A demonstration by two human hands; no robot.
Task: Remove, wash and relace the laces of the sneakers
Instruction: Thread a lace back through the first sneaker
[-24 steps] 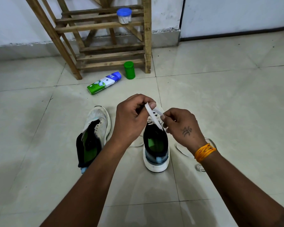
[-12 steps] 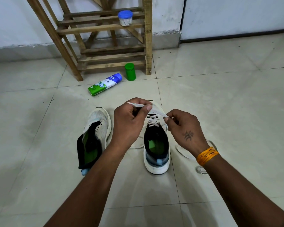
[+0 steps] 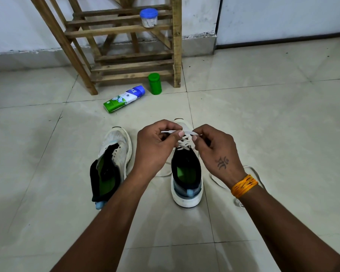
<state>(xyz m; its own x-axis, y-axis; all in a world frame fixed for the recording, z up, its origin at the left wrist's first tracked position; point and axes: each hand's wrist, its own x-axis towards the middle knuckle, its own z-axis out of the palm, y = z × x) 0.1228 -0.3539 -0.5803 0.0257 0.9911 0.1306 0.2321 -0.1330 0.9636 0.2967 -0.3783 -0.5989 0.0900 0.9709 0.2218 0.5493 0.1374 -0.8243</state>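
Pinching one white lace (image 3: 185, 132), fingers of both hands (image 3: 155, 146) (image 3: 214, 150) hover over one of two sneakers (image 3: 185, 173).

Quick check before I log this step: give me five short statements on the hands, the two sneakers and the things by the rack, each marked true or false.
1. Both hands pinch the white lace above the right-hand sneaker. True: left hand and right hand each hold it.
2. The left-hand sneaker is fully laced. False: its eyelets show no lace.
3. The green container lies on its side. False: it stands upright on the floor by the wooden rack.
4. The blue-capped tube lies on the floor. True.
5. The blue-lidded jar sits on the floor. False: it stands on a rack shelf.
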